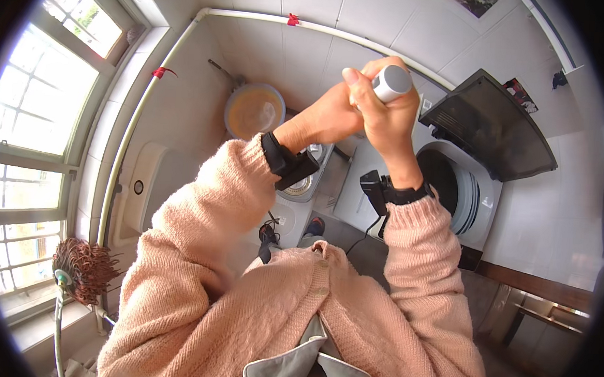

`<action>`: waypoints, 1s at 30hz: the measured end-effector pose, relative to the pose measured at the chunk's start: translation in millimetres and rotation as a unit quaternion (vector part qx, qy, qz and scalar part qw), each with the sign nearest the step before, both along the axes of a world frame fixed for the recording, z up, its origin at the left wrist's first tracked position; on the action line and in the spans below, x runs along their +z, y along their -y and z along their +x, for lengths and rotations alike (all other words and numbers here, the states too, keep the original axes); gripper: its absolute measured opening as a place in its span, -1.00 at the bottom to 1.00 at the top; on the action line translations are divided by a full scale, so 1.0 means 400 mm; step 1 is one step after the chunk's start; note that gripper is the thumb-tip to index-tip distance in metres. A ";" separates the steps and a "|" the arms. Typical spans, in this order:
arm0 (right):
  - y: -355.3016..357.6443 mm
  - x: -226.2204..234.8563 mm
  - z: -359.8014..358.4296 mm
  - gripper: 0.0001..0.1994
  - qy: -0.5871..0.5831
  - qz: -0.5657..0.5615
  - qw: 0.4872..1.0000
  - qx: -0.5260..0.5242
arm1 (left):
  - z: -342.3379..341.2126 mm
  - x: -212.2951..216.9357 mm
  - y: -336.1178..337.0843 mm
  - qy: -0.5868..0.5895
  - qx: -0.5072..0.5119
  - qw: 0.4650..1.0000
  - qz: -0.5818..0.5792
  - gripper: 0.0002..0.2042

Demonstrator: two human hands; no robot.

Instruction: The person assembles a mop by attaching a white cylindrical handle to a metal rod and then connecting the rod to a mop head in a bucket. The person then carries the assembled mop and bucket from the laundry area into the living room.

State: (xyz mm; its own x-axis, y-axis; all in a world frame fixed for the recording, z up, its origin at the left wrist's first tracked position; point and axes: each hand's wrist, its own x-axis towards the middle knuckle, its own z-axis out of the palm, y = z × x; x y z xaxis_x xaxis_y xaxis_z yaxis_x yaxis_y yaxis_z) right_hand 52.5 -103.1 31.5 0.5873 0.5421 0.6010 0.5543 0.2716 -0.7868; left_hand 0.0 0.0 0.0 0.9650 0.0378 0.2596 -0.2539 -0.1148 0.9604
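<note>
Both of my hands are raised together in front of me, around a white handle [392, 83] with a grey round end cap. My right hand [394, 118] is closed around the handle just below its cap, thumb pressed along the side. Against it, my left hand [334, 113] curls in from the left, seemingly round the same handle, though its fingertips are hidden behind the right hand. The handle points up toward me, so whatever lies at its lower end is out of sight. Each wrist carries a black strapped device.
At right stands a white washing machine [487, 205] with its dark lid [500, 124] raised. A round basin [229, 109] holding yellowish liquid stands beyond my left arm. White pipes [256, 15] run along the walls. A brown shaggy brush head [86, 271] stands by the window at left.
</note>
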 end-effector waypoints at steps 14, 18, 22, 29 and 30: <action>0.014 -0.307 0.020 -0.79 -0.074 -0.204 0.976 -0.033 | 0.043 -0.363 -0.003 -0.102 0.049 0.986 0.120 -0.81; 0.041 -0.204 -0.022 -0.83 -0.116 -0.163 0.975 0.094 | -0.019 -0.268 -0.001 -0.090 0.057 0.980 0.169 -0.80; 0.087 0.010 -0.008 -0.88 -0.005 -0.135 0.973 0.185 | -0.074 -0.020 -0.021 0.061 -0.104 0.991 0.060 -0.61; 0.022 0.109 -0.006 -0.85 -0.048 -0.026 0.994 0.098 | -0.048 0.087 0.043 0.066 0.069 0.994 0.050 -0.67; 0.016 0.081 -0.009 -0.81 -0.035 -0.014 0.997 0.069 | -0.038 0.059 0.049 0.040 0.092 0.994 0.041 -0.68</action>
State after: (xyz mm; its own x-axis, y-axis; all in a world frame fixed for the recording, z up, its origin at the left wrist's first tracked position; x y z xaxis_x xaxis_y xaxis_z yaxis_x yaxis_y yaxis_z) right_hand 49.0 -109.5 63.8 0.5462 0.6364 0.5447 0.4563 0.3193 -0.8306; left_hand -15.3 -19.4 23.4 0.9202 0.1874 0.3438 -0.2958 -0.2427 0.9239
